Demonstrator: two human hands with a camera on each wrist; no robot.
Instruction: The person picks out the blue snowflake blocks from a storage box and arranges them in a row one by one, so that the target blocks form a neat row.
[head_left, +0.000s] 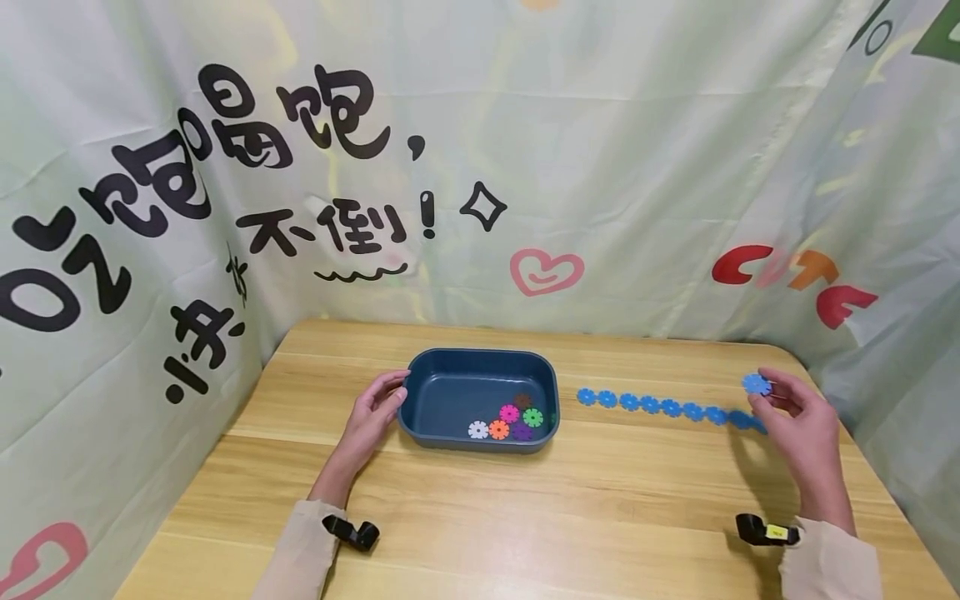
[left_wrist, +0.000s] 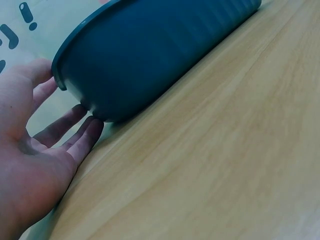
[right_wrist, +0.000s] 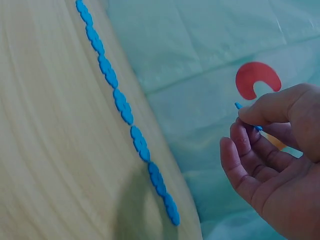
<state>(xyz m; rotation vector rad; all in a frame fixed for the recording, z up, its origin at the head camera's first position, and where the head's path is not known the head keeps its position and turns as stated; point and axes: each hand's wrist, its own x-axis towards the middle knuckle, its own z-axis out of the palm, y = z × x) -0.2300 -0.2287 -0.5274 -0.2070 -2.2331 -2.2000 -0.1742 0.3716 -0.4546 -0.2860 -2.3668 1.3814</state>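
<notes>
In the head view, my left hand [head_left: 375, 408] holds the left end of a dark blue tray [head_left: 438, 442]. The left wrist view shows its thumb at the tray rim [left_wrist: 59, 75] and other fingertips against the outer wall. My right hand [head_left: 798, 421] pinches one blue notched plastic disc [head_left: 757, 384] between thumb and fingers, raised above the table. That disc [right_wrist: 239, 106] appears edge-on and mostly covered in the right wrist view. Below runs a line of several blue discs [head_left: 650, 405] lying on the table, its right end partly behind my right hand.
Inside the tray, toward its right front, lie single discs: white [head_left: 477, 430], orange [head_left: 498, 430], pink [head_left: 509, 413], green [head_left: 533, 417], purple [head_left: 522, 432] and brown [head_left: 522, 401]. Printed curtains [head_left: 637, 167] hang behind and beside the wooden table [head_left: 585, 517].
</notes>
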